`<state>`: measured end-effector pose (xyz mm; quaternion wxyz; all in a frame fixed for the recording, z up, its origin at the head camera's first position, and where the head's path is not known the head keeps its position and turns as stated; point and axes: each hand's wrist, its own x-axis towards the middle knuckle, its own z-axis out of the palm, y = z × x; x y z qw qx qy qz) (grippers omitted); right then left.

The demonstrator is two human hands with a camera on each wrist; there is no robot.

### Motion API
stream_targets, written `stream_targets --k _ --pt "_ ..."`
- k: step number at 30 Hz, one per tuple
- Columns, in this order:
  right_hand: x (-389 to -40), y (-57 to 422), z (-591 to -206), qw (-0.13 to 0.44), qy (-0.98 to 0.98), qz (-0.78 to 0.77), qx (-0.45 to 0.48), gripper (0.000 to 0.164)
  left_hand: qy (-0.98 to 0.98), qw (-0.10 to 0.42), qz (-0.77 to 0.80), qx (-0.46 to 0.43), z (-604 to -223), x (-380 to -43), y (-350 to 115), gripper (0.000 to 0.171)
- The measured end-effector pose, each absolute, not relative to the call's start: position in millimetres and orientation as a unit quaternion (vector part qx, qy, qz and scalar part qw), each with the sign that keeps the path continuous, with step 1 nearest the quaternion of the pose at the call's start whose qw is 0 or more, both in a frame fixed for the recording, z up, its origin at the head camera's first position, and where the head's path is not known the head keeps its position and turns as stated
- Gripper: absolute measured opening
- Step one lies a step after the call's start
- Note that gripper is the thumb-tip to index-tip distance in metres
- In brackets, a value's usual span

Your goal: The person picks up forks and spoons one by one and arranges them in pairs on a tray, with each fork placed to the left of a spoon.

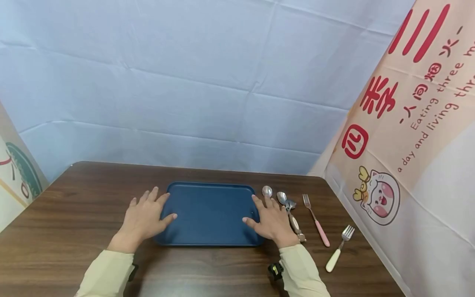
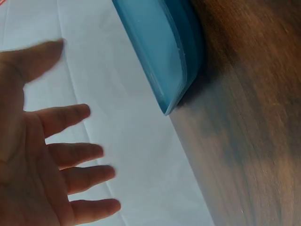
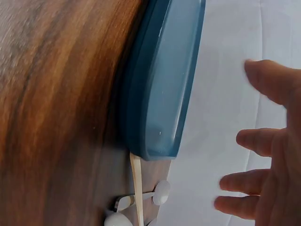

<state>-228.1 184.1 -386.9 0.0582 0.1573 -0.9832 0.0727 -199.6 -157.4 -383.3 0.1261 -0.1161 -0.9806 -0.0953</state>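
Observation:
A dark blue rectangular tray (image 1: 211, 214) lies on the wooden table in the head view. Over its left edge is my left hand (image 1: 142, 218), fingers spread and holding nothing. My right hand (image 1: 272, 220) hovers at the right edge, also spread and empty-handed. Both wrist views show gaps between the fingers and the tray (image 2: 164, 52). Just beyond the right hand lie a spoon (image 1: 266, 191) and another spoon (image 1: 281, 197) among overlapping cutlery, partly hidden by that hand. In the right wrist view a pale handle (image 3: 137, 183) sticks out past the tray's corner.
Further right on the brown table (image 1: 74, 214) lie a fork with a pink handle (image 1: 322, 234) and a fork with a cream handle (image 1: 333, 260). A pale cloth (image 1: 185, 82) hangs behind the table, and a printed banner (image 1: 419, 136) hangs along the right side.

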Motion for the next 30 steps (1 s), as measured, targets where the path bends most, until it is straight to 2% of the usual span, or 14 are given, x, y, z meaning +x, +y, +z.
stream_targets --k 8,17,30 --pt "-230 181 -385 0.069 -0.983 0.049 0.164 0.056 -0.982 0.124 -0.098 -0.103 -380 -201 -161 0.053" --pt "-233 178 -383 0.070 -0.982 0.055 0.167 0.055 -0.983 0.120 -0.100 -0.100 -377 -204 -163 0.052" --pt "-229 184 -393 0.048 -0.986 0.081 0.136 0.046 -0.984 0.020 -0.162 -0.069 -383 -198 -163 0.047"
